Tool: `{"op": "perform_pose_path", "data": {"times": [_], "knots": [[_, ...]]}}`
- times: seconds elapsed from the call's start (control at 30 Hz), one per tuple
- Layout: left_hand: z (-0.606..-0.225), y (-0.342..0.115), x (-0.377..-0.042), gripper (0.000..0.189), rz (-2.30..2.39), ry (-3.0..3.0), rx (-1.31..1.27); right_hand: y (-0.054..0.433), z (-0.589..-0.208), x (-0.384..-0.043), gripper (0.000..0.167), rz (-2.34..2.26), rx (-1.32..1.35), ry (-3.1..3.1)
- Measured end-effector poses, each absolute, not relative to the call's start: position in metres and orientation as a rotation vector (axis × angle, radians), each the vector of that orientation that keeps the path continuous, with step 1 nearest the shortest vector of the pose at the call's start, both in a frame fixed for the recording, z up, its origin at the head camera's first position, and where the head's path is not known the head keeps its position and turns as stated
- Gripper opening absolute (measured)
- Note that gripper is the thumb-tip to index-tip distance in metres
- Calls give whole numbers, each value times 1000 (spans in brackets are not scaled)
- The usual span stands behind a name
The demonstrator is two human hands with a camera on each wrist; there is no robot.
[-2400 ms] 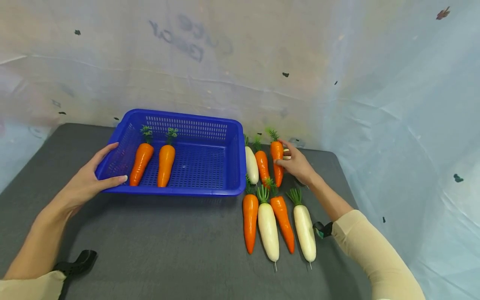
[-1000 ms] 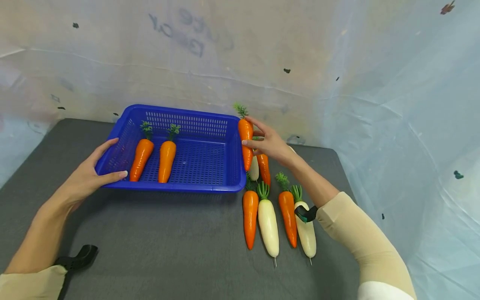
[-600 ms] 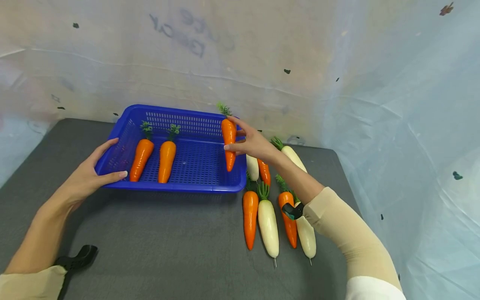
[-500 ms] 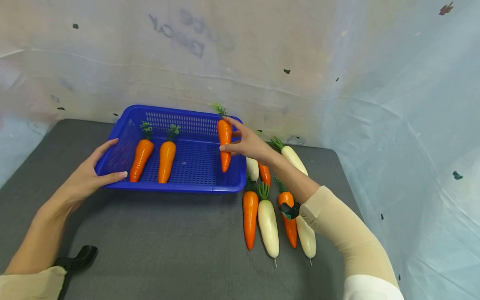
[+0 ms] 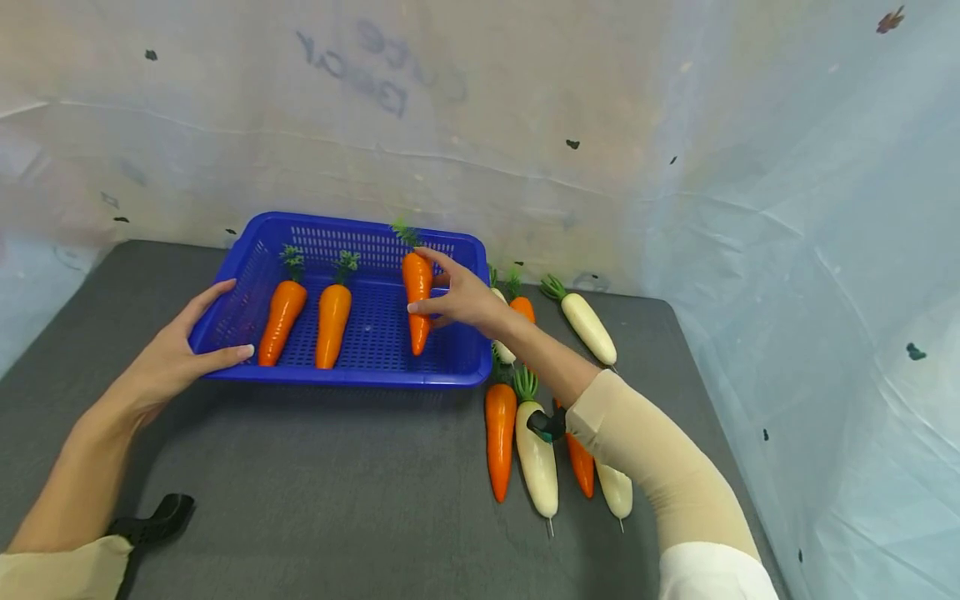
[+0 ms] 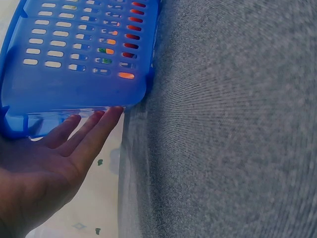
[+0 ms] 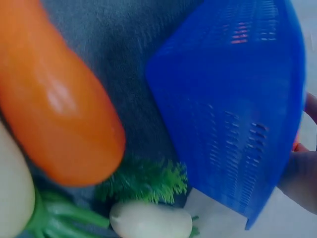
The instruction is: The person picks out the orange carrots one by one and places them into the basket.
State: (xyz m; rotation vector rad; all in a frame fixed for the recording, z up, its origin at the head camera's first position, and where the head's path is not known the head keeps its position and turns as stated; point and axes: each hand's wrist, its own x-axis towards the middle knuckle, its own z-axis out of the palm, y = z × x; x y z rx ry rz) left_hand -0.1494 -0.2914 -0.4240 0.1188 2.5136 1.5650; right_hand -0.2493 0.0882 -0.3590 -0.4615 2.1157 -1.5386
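Observation:
My right hand [image 5: 465, 296] pinches an orange carrot [image 5: 417, 287] with green leaves between thumb and fingers, over the right half of the blue plastic basket [image 5: 375, 377]. Two more carrots, a left one [image 5: 282, 321] and a second one [image 5: 333, 325], lie in the basket's left half, leaves toward the back. At the basket's left end my left hand [image 5: 168, 358] spans the front corner, thumb along the front rim and a finger at the left rim. In the left wrist view, its straight fingers [image 6: 96, 134] touch the basket's slotted side wall [image 6: 74, 89].
Right of the basket, several carrots and white radishes lie on the grey table [image 5: 337, 500], among them a carrot [image 5: 500, 442], a radish [image 5: 536, 467] and a farther radish [image 5: 588, 327]. My right forearm covers some. A pale plastic sheet [image 5: 480, 125] hangs behind.
My right hand has lifted the carrot from the group on the right, carried it left past the basket's right rim, and lowered it slightly. The left hand stays at the basket.

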Motion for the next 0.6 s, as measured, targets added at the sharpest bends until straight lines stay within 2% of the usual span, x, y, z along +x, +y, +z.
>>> {"op": "perform_pose_path", "data": {"times": [0.6], "knots": [[-423,-292,-150,92,1566,2501,97,41,-384,-255,89,-1541,-390,2085]]}}
